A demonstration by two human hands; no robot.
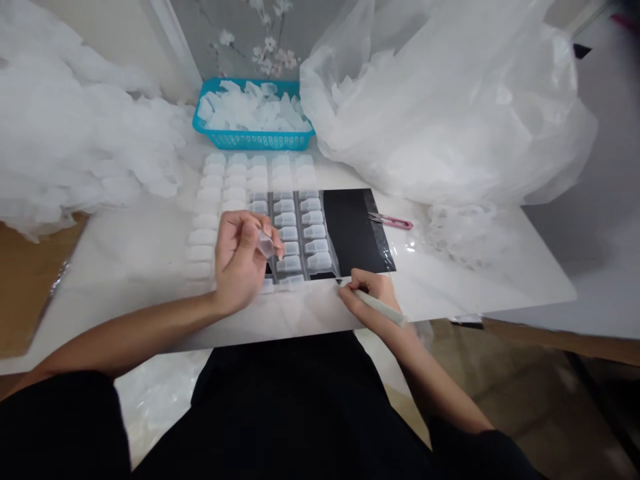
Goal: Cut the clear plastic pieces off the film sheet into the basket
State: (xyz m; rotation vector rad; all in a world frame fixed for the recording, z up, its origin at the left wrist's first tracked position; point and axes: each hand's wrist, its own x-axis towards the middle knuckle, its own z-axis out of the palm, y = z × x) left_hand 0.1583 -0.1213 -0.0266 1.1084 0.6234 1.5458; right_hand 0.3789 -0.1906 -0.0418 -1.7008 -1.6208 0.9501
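My left hand (245,257) is closed with a small translucent plastic piece (266,245) pinched between thumb and fingers, above the rows of similar pieces. In my right hand (367,293), near the table's front edge, is a pale pen-like tool (381,307), its dark tip pointing left. Columns of translucent pieces (316,232) lie in front of me, some of them over a black sheet (350,227). The sheet's right part is bare. Pink-handled thread snips (391,221) rest across its right edge.
A blue basket (260,140) full of translucent pieces stands behind the rows. A large clear plastic bag (450,120) bulges at the back right. White translucent material (75,127) is heaped at the left. Loose clear scraps (465,237) lie on the white table (450,287).
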